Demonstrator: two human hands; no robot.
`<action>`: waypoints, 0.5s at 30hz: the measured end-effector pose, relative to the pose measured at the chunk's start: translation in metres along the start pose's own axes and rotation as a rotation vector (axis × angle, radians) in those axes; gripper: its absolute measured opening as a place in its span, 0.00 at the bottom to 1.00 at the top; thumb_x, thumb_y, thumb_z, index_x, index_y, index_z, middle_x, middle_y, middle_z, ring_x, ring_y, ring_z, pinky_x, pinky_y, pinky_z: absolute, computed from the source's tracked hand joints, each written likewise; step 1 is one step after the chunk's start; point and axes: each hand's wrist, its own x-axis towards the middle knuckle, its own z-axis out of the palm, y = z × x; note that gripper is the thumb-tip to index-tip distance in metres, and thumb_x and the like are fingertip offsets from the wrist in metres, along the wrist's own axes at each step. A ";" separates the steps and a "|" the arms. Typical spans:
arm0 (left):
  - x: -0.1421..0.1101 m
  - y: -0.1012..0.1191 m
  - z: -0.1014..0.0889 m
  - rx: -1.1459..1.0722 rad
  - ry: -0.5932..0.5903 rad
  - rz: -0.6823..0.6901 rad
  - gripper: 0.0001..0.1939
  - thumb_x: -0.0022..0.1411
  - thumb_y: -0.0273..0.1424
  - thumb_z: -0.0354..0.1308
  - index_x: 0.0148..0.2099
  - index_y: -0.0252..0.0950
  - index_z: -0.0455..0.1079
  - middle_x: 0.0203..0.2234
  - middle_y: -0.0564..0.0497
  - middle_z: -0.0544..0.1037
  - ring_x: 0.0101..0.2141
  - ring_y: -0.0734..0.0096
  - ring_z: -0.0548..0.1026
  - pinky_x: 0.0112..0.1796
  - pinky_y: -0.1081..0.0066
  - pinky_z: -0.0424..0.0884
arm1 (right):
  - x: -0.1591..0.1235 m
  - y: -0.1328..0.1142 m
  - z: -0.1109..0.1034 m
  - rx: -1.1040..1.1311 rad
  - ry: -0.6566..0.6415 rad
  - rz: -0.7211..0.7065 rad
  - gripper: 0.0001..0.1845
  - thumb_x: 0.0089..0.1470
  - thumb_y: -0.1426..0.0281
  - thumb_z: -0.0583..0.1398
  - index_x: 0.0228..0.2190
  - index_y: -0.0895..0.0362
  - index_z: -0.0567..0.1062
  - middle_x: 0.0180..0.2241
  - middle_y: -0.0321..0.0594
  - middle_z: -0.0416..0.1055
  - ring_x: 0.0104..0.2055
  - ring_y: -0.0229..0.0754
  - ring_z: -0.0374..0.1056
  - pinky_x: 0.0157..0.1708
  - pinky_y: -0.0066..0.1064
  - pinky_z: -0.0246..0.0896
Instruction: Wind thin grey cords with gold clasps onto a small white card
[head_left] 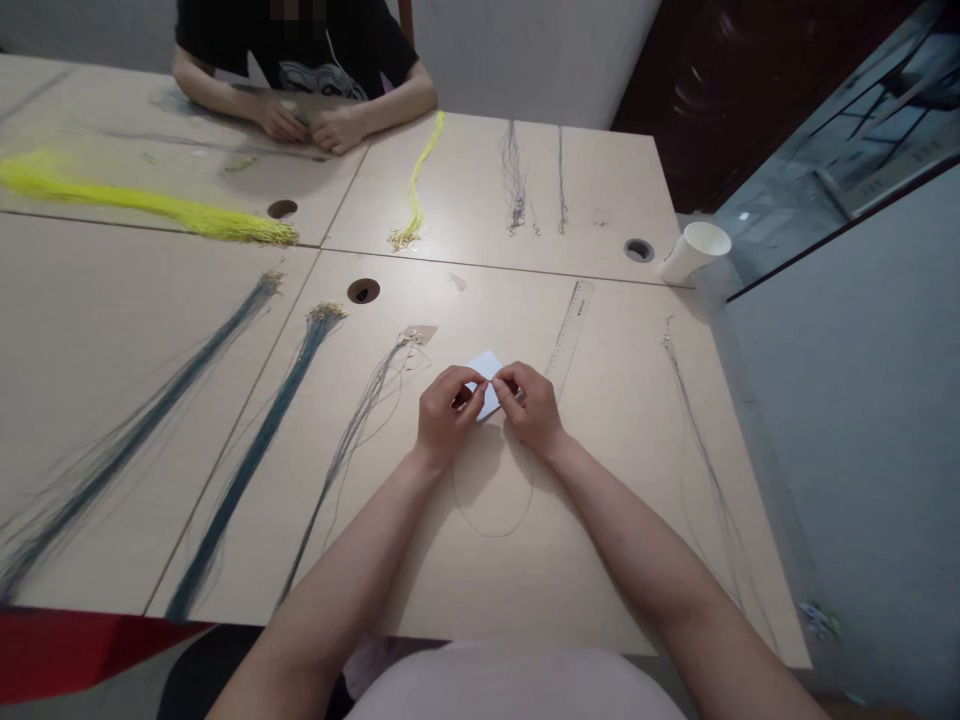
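My left hand (pixel 448 412) and my right hand (pixel 532 408) meet fingertip to fingertip, both pinched closed. A thin dark line (pixel 491 536) hangs from them in a loop onto the table. Whatever tiny piece sits between the fingertips is too small to make out. Under the fingers lies a small white card or pad (pixel 489 360). A clear ruler (pixel 574 318) lies just beyond my right hand. To the left of my left hand is a loose bunch of grey lines (pixel 358 425), with small gold-coloured ends that look like fish hooks on a brownish scrap (pixel 427 334).
Two thicker dark teal bundles (pixel 262 460) (pixel 150 425) lie leftward. Yellow strands (pixel 180 212) stretch across the far left. Thin lines (pixel 697 430) lie at right, near a white cup (pixel 696 250). Opposite, a person in black (pixel 315 60) works with both hands on the table (pixel 615 520).
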 end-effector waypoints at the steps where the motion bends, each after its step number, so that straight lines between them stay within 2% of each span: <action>1: 0.000 0.000 0.000 0.000 -0.001 -0.002 0.00 0.56 0.26 0.56 0.33 0.34 0.67 0.26 0.53 0.71 0.20 0.84 0.62 0.22 0.80 0.60 | 0.000 0.000 0.000 -0.002 0.000 0.002 0.06 0.55 0.69 0.53 0.27 0.57 0.66 0.24 0.35 0.63 0.27 0.34 0.59 0.28 0.27 0.55; 15: 0.000 0.001 -0.001 0.007 -0.008 -0.014 0.01 0.56 0.26 0.55 0.33 0.34 0.67 0.26 0.53 0.71 0.21 0.83 0.64 0.22 0.79 0.61 | 0.000 0.000 0.001 -0.001 0.000 0.010 0.07 0.55 0.69 0.52 0.27 0.56 0.66 0.24 0.35 0.63 0.26 0.35 0.59 0.28 0.28 0.55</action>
